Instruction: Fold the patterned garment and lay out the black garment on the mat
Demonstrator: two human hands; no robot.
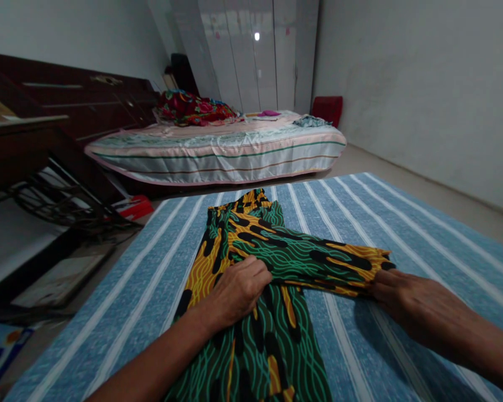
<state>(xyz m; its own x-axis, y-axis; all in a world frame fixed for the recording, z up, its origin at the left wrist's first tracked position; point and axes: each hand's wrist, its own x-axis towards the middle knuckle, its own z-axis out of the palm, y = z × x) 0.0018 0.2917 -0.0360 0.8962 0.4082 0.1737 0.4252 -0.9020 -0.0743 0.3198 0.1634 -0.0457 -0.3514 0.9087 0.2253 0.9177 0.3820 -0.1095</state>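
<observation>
A green, black and orange patterned garment (251,245) lies on a blue cloth with white stripes (381,218). One part of it is folded across to the right. My left hand (237,290) rests on the garment's middle, fingers curled and pressed on the fold. At the far right tip of the folded part, my right hand (406,304) pinches the cloth's edge.
A mattress (218,151) with striped sheets and a red floral bundle (193,109) lies beyond on the floor. Dark wooden furniture (46,128) and a sewing-machine stand (54,206) sit at left. A grey wardrobe (251,50) stands at the back wall.
</observation>
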